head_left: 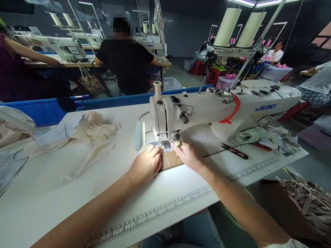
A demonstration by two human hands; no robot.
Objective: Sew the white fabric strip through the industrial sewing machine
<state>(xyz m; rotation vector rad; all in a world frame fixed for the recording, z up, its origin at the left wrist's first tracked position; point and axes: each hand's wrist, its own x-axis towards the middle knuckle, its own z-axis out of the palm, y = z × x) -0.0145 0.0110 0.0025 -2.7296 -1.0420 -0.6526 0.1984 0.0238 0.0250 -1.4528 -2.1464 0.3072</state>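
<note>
White-bodied, the sewing machine [196, 108] is standing just beyond both hands. The left hand [148, 160] and right hand [184, 155] are curling, fingertips flanking its needle area; their grip is unclear.

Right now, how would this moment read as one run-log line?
left hand: fingers by needle area | right hand: fingers by needle area | sewing machine: between cone stand, table | snips: lying right

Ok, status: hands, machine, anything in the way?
Left hand and right hand flanking needle area of white, long-armed JUKI sewing machine. Fingertips partly hidden, grip unclear. Dark-handled, pointed snips to the right, clear of both hands.
</note>
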